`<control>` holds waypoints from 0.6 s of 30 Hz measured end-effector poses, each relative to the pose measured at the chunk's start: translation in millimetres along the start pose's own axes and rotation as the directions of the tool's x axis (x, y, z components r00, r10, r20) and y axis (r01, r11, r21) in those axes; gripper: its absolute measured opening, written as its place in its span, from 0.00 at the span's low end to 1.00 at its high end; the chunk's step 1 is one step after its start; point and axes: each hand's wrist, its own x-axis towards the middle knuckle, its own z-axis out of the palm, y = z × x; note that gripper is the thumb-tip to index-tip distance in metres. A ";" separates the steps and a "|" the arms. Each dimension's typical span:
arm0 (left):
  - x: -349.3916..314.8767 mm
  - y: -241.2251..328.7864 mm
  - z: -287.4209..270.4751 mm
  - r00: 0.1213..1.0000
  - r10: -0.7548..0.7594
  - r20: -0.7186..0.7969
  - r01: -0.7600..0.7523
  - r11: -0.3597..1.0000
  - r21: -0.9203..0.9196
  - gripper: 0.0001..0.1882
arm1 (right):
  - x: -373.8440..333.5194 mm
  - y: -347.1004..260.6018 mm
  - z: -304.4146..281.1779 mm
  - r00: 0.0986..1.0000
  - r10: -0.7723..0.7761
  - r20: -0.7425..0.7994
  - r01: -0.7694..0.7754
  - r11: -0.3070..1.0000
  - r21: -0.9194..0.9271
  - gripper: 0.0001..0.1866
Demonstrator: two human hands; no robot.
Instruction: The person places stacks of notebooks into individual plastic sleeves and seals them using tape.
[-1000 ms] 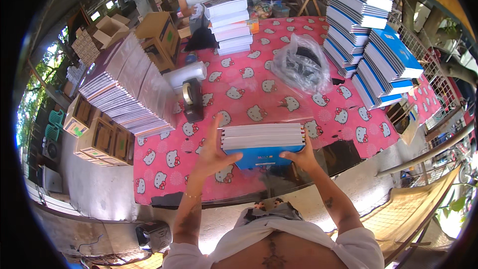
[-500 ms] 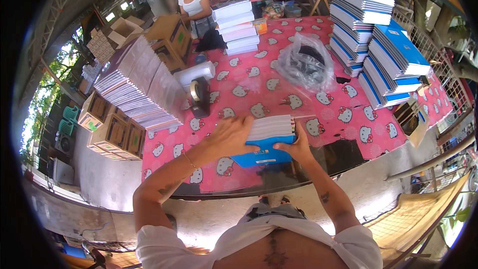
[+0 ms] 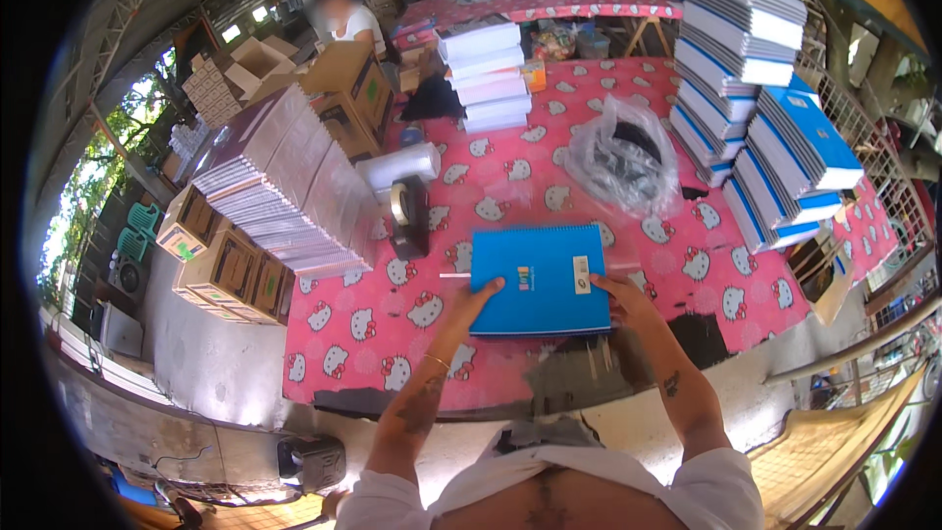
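- Near the front edge of the desk (image 3: 353, 353), covered with a pink cartoon-cat cloth, a blue notebook stack (image 3: 540, 280) lies flat, cover up, its spiral binding along the far edge.
- Left hand (image 3: 478, 296) rests on the stack's near-left corner, fingers stretched out over the cover; it presses rather than closes around anything, probably to keep the stack square.
- Right hand (image 3: 618, 292) meets the near-right corner, fingers curled against the edge; whether it truly grips the stack or only steadies it cannot be told from this view.
- Both hands sit on the near side, so the stack lies just beyond them, touching both, between them and the clear plastic bag (image 3: 623, 157) farther back.
- A thin clear film (image 3: 589, 211) seems to lie under and around the stack, which would explain why it is laid flat in the middle of an open patch of cloth.
- Within reach on the left stand a dark tape dispenser (image 3: 409, 214) and a white roll (image 3: 397, 165).
- Tall piles of blue-and-white notebooks (image 3: 775, 108) rise on the right, fanned rows of notebooks (image 3: 280, 186) on the left, and a white stack (image 3: 486, 74) at the back.
- Cardboard boxes (image 3: 221, 270) sit beside the desk on the left, and another person in a white shirt (image 3: 353, 25) sits beyond it.
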 end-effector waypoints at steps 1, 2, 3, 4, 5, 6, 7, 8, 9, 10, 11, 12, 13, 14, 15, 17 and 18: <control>11.3 -3.4 0.8 1.000 -0.007 0.002 0.007 1.000 0.017 0.37 | 5.3 -12.2 3.0 0.999 0.051 0.010 -0.052 0.999 0.011 0.30; 24.1 -13.0 4.7 0.996 0.082 -0.022 -0.082 0.996 -0.023 0.36 | 19.7 -12.2 -2.2 0.999 0.051 0.016 -0.051 0.999 0.000 0.30; 30.9 -6.3 15.2 0.997 0.080 -0.009 -0.080 0.996 -0.034 0.36 | 39.9 -4.8 -17.9 0.999 -0.022 -0.040 0.018 0.996 -0.091 0.30; 34.1 8.7 21.2 0.999 0.034 -0.021 -0.030 0.985 0.167 0.37 | 60.4 4.8 -31.6 0.992 -0.096 -0.080 0.080 0.980 -0.184 0.30; 36.3 17.2 23.7 0.999 -0.007 -0.047 0.023 0.933 0.360 0.39 | 75.6 14.6 -41.7 0.992 -0.093 -0.081 0.076 0.978 -0.192 0.30; 41.2 16.6 22.4 0.998 -0.004 -0.055 0.023 0.935 0.353 0.39 | 87.2 20.3 -45.1 0.989 -0.100 -0.113 0.067 0.962 -0.266 0.30; 46.2 16.4 22.3 0.994 0.047 -0.103 0.005 0.890 0.456 0.41 | 97.6 24.1 -51.0 0.983 -0.110 -0.146 0.055 0.939 -0.338 0.31; 45.2 5.9 19.2 0.985 0.082 -0.151 0.016 0.832 0.555 0.43 | 98.2 27.5 -47.3 0.986 -0.093 -0.137 0.041 0.939 -0.343 0.31; 43.3 0.7 15.1 0.985 0.068 -0.161 0.032 0.832 0.554 0.43 | 94.5 26.7 -39.9 0.981 -0.125 -0.151 0.074 0.949 -0.308 0.31; 43.7 -2.8 10.9 0.985 0.057 -0.160 0.040 0.839 0.543 0.44 | 91.7 25.3 -32.1 0.974 -0.156 -0.166 0.106 0.956 -0.273 0.32; 46.7 0.5 11.3 0.987 0.056 -0.152 0.034 0.846 0.532 0.46 | 92.7 20.7 -30.9 0.974 -0.154 -0.166 0.104 0.956 -0.275 0.32; 45.7 8.8 15.6 0.989 0.047 -0.143 0.038 0.845 0.533 0.46 | 92.5 21.6 -33.7 0.971 -0.157 -0.179 0.105 0.957 -0.270 0.31; 44.3 16.8 20.4 0.986 -0.007 -0.166 0.112 0.766 0.632 0.45 | 89.8 25.5 -36.3 0.968 -0.161 -0.192 0.106 0.958 -0.265 0.31; 46.1 26.9 22.2 0.979 -0.037 -0.203 0.174 0.676 0.716 0.45 | 92.3 24.3 -37.1 0.967 -0.170 -0.191 0.115 0.957 -0.268 0.31; 46.8 27.9 21.7 0.979 -0.028 -0.202 0.167 0.679 0.715 0.45 | 94.6 25.6 -37.3 0.965 -0.191 -0.181 0.132 0.947 -0.294 0.31; 47.8 26.8 16.7 0.975 -0.025 -0.219 0.183 0.647 0.740 0.48 | 100.4 28.4 -36.4 0.959 -0.228 -0.167 0.165 0.931 -0.325 0.30; 50.0 27.8 18.4 0.976 -0.009 -0.217 0.170 0.653 0.738 0.48 | 103.1 31.5 -37.7 0.953 -0.224 -0.204 0.147 0.930 -0.336 0.29</control>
